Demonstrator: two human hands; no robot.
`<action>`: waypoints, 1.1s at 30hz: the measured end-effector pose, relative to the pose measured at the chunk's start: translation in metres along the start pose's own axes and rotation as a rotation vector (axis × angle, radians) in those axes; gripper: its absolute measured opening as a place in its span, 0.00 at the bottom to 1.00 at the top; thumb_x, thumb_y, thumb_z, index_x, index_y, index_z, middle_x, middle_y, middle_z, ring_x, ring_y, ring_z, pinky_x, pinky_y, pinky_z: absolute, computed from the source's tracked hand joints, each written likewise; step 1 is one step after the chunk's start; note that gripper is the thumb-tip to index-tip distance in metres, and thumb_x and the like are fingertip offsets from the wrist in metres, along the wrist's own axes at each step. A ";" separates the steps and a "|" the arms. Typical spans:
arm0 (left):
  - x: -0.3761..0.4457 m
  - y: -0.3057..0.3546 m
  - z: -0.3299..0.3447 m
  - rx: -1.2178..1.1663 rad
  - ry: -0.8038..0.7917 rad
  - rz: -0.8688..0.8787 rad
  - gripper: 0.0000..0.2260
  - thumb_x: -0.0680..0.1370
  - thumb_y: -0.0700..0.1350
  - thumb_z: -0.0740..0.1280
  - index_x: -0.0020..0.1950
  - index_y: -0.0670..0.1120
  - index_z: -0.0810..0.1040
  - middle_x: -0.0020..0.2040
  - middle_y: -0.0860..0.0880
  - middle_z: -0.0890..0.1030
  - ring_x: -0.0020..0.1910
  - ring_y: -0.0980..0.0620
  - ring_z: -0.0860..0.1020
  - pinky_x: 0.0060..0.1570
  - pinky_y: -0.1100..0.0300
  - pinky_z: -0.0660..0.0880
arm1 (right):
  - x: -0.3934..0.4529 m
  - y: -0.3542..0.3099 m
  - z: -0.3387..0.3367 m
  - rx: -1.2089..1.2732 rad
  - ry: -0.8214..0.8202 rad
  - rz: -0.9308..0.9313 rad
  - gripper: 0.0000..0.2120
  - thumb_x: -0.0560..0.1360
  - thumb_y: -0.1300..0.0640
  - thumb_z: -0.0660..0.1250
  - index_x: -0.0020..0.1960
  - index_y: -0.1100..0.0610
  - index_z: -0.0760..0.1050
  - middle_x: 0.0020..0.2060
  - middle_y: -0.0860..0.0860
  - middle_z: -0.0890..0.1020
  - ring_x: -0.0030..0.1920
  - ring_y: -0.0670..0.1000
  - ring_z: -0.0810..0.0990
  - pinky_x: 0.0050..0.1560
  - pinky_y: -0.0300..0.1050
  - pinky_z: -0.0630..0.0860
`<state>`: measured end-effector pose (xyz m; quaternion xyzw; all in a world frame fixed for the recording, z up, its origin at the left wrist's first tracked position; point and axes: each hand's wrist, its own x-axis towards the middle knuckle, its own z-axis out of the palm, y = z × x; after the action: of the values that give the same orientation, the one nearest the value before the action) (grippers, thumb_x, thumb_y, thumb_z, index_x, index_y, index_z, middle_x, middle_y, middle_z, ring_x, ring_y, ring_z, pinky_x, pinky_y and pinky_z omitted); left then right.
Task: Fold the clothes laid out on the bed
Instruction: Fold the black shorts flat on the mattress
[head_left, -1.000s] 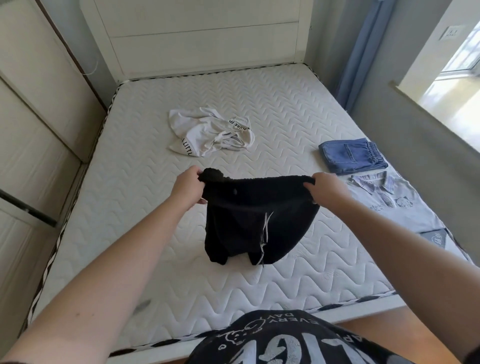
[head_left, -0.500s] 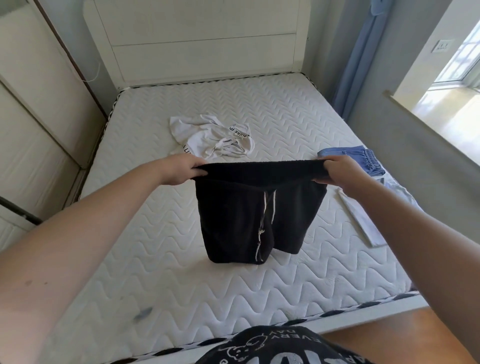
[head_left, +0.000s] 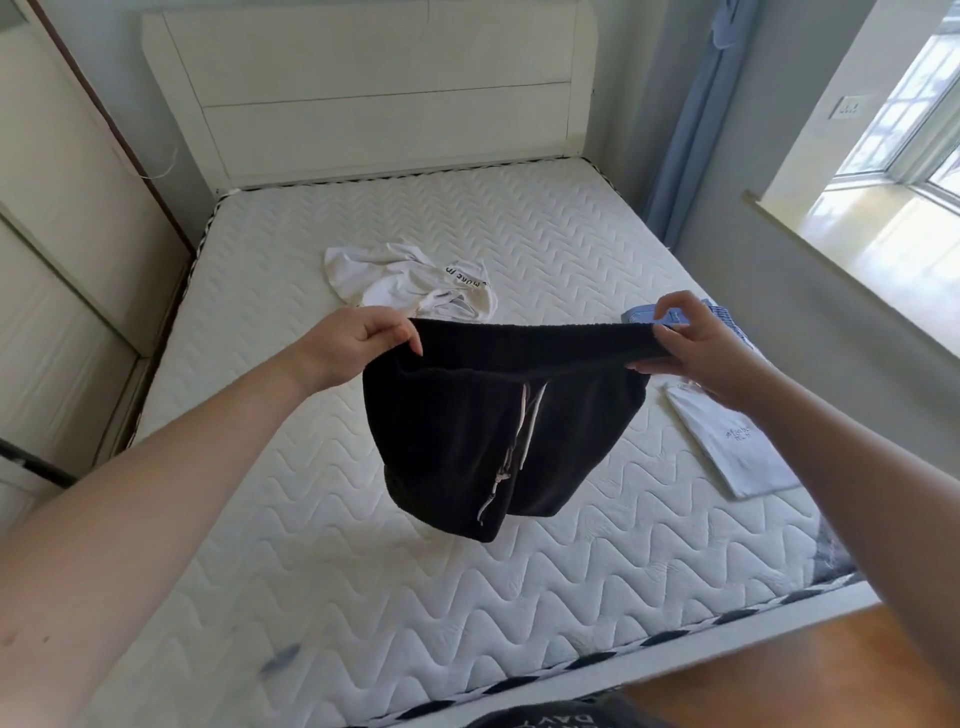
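My left hand pinches the left end of the waistband, fingers curled over the top edge of the black shorts. My right hand grips the other end, thumb under the band, fingers bent over it, one fingertip raised above the rest. Between the two hands the waistband is pulled out straight and level. The shorts hang in the air over the middle of the bed, legs dangling, clear of the mattress. The pale drawstring trails down the front, its ends swinging low near the hem.

Behind the shorts, a crumpled white shirt with black lettering lies on the mattress, well apart from me. To my right, folded blue jeans peek out just behind my right hand, mostly hidden by it. Nearer, under my right forearm, a light folded shirt lies flat by the bed's edge. White headboard at the far end, blue curtain in the corner, window on the right.
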<state>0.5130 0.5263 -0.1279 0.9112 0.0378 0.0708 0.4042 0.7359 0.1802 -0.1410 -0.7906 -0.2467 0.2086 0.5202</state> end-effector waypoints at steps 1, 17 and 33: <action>0.001 -0.001 -0.003 0.074 -0.023 0.013 0.12 0.77 0.61 0.65 0.39 0.58 0.82 0.42 0.61 0.80 0.44 0.62 0.77 0.47 0.73 0.68 | 0.000 0.000 0.000 -0.018 -0.022 0.002 0.07 0.82 0.65 0.58 0.48 0.56 0.72 0.50 0.61 0.81 0.50 0.59 0.85 0.46 0.41 0.82; 0.013 0.022 -0.009 0.326 0.084 0.069 0.11 0.77 0.42 0.71 0.45 0.57 0.73 0.45 0.56 0.77 0.43 0.50 0.76 0.49 0.50 0.75 | 0.021 0.002 -0.050 -0.808 -0.060 -0.431 0.07 0.71 0.56 0.75 0.47 0.56 0.82 0.52 0.50 0.80 0.50 0.55 0.79 0.56 0.53 0.76; 0.032 0.072 0.008 -0.430 0.338 -0.248 0.04 0.83 0.43 0.61 0.49 0.46 0.71 0.43 0.47 0.78 0.42 0.53 0.78 0.46 0.54 0.79 | 0.036 -0.026 -0.070 0.033 -0.006 -0.178 0.13 0.77 0.62 0.69 0.59 0.52 0.74 0.43 0.51 0.84 0.31 0.38 0.80 0.31 0.26 0.72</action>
<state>0.5472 0.4758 -0.0765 0.7682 0.1996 0.1782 0.5816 0.8006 0.1607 -0.0933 -0.7562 -0.3141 0.1682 0.5489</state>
